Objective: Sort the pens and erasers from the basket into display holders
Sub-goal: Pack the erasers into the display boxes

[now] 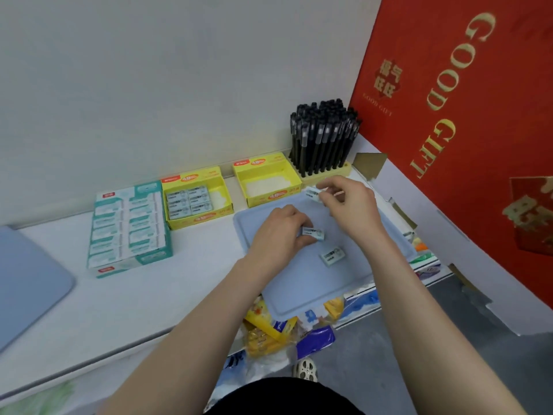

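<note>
Pinching eraser (313,233) with left hand (278,232) over blue tray (299,295); pinching second eraser (312,193) with right hand (350,205) near yellow box (269,178).

Place: stationery shop, stock counter.
Counter: white shelf (134,301) against a plain wall.
Stock: matching black pens (324,136) crowded in one stand; identical erasers (190,202) in a yellow display box (197,221); teal carton (166,238) of uniform packs.
Nearby: red "GOOD GIFT" bag (449,100); packaged goods (278,333) below.

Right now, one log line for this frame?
left hand: grips near eraser | right hand: pinches far eraser | blue tray: one loose eraser | black pens: upright in holder
</note>
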The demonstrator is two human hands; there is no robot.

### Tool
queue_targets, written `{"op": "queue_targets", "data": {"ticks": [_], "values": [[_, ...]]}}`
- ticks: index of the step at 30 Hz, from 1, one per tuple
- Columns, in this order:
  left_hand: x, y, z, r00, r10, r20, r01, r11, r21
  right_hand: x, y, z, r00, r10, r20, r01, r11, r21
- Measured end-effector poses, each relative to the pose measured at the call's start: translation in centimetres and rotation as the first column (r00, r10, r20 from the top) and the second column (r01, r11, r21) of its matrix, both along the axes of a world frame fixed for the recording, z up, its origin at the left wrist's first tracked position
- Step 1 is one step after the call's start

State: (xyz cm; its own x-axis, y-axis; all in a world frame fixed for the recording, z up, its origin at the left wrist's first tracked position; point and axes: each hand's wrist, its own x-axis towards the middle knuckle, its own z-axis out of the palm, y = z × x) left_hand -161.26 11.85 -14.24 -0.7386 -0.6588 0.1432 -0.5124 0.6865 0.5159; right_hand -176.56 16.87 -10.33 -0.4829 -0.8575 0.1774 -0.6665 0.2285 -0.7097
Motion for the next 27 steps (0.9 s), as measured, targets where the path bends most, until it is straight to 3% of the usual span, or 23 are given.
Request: {"op": "queue_targets", "data": {"ticks": [6, 12, 18, 22, 27], "values": [[8.3, -3.4, 1.3, 0.935, 0.326, -0.139, -0.333, 0.942, -0.033, 5.0, -4.7, 1.0, 0.943, 0.197, 0.268, -0.159, 0.975, -0.156], [16.5, -6.5, 2.3, 0.785, 0.607, -0.124, -0.616, 0.786, -0.050, 12.0, -11.1, 0.4, 0.883, 0.340, 0.324, -0.331, 0.940, -0.086], [20.6, -7.4, 2.2, 0.709, 0.702, -0.072, -0.705, 0.709, -0.024, 16.5, -14.8, -1.1, 0.884, 0.403, 0.237, -0.431, 0.899, 0.081], [21.1, -7.6, 2.3, 0.699, 0.712, -0.066, -0.714, 0.700, -0.016, 17.5, -15.5, -1.4, 0.906, 0.422, -0.003, -0.418, 0.899, 0.132], [21.1, -8.1, 2.3, 0.715, 0.696, -0.065, -0.699, 0.715, -0.023, 18.7, -15.7, -2.4, 0.864, 0.463, -0.199, -0.450, 0.886, 0.109]]}}
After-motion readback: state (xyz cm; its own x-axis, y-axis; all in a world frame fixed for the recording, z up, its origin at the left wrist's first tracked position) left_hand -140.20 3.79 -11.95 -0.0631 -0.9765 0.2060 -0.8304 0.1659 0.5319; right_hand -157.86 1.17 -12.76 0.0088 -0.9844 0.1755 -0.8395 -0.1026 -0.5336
